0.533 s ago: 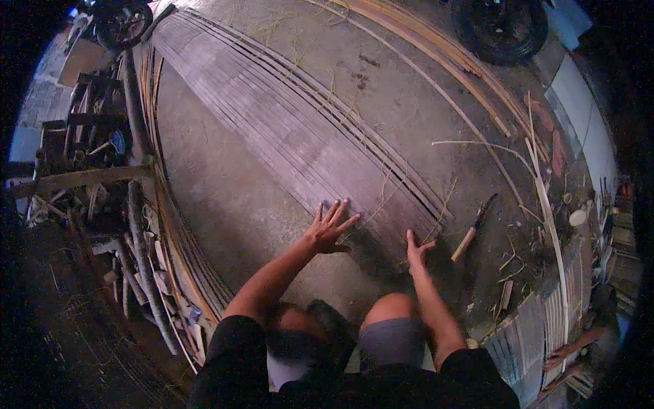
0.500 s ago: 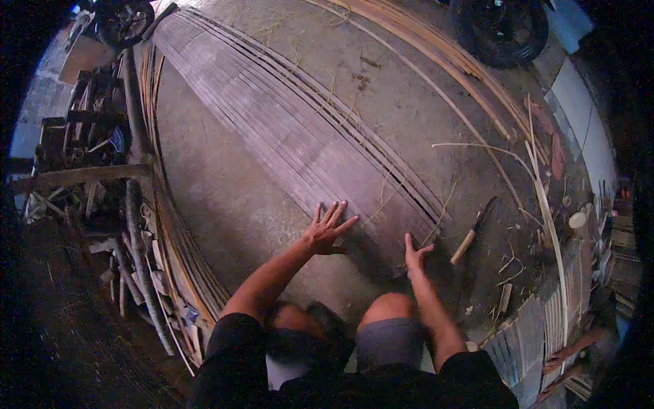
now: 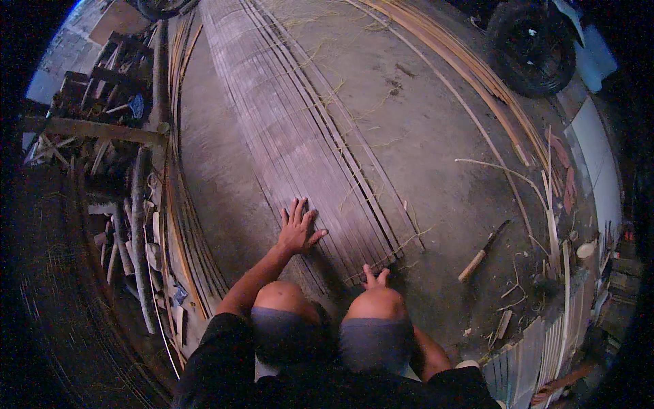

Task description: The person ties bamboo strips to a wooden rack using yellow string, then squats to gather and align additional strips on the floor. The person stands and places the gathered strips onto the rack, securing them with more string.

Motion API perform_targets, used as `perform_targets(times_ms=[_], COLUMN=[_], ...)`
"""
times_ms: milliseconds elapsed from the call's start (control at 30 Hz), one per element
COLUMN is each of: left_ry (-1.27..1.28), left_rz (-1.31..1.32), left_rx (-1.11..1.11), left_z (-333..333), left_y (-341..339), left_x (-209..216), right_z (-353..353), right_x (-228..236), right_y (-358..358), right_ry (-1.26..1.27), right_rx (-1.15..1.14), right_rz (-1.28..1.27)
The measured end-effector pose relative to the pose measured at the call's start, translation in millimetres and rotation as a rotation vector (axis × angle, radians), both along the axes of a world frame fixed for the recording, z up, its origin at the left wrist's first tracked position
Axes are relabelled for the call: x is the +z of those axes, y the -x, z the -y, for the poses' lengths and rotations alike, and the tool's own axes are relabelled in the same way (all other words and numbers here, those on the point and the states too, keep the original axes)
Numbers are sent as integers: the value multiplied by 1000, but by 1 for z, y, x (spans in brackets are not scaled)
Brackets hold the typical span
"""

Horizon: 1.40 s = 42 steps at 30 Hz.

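A long panel of thin, brownish-grey wooden or bamboo slats (image 3: 286,123) lies on the floor, running away from me. My left hand (image 3: 298,230) rests on its left side near the close end, fingers spread and palm down. At the panel's near end is my right hand (image 3: 376,277), with its visible fingers apart and the rest hidden behind my right knee. Fine yellowish strands (image 3: 412,240) cross the near right corner and trail along the right edge. A few slats on that side lie slightly apart from the others.
To the right lies a knife with a wooden handle (image 3: 473,265). Long strips (image 3: 470,65) curve along the far right, near a black wheel (image 3: 531,49). Stacked wood and poles (image 3: 141,238) line the left, beside bundled strips (image 3: 187,225). Another person's arm (image 3: 569,382) shows at lower right.
My view has turned, so the panel runs more straight ahead. My right hand has come in to the panel's near end, partly behind my knee. My left hand stays spread on the slats.
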<state>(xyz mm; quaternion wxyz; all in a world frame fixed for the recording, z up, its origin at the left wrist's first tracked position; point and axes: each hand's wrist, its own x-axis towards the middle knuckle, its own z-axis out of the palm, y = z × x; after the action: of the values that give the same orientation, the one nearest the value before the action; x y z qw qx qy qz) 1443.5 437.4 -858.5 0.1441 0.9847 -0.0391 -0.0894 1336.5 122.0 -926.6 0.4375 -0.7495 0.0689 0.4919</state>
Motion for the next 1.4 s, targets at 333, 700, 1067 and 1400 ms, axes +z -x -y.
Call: perform_targets(times_ms=[333, 700, 1067, 1400], left_ry=[131, 1, 81, 63], left_rz=[161, -17, 58, 0], left_rx=[209, -286, -120, 48], left_z=[45, 117, 62, 38], left_y=[21, 54, 35, 3], left_x=[-27, -6, 25, 30], right_z=[-13, 0, 72, 65], right_x=[-28, 14, 15, 32], right_y=[-5, -39, -130, -158], right_ry=[-367, -479, 225, 207], right_rx=[-913, -391, -197, -77], right_rz=[-42, 67, 916, 792])
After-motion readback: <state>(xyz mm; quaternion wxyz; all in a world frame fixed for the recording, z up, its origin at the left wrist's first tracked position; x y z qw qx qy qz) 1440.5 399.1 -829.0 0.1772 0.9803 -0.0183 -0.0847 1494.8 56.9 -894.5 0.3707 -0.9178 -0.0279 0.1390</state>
